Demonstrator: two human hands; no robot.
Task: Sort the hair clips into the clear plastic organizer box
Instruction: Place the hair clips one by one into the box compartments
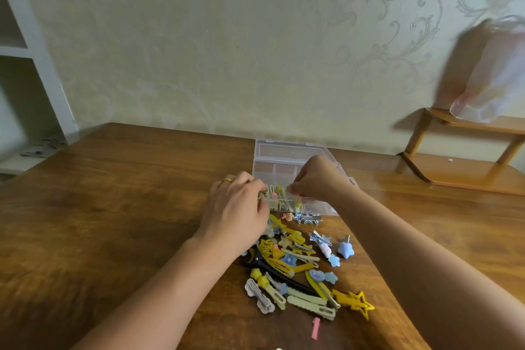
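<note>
The clear plastic organizer box (287, 163) stands open on the wooden table, its lid tilted back toward the wall. Several yellow and pale clips lie in its front compartments. A pile of hair clips (301, 267) in yellow, blue, grey and black spreads in front of the box. My left hand (238, 213) is at the box's front left corner, fingers curled around several yellowish-green clips. My right hand (315, 179) hovers over the front compartments, fingertips pinched together on something small that I cannot make out.
A pink clip (316, 328) lies apart near the table's front edge. A wooden corner shelf (460, 167) stands at the right with a plastic bag (494, 74) above it. White shelving (25, 65) is at the far left. The wall runs close behind the box.
</note>
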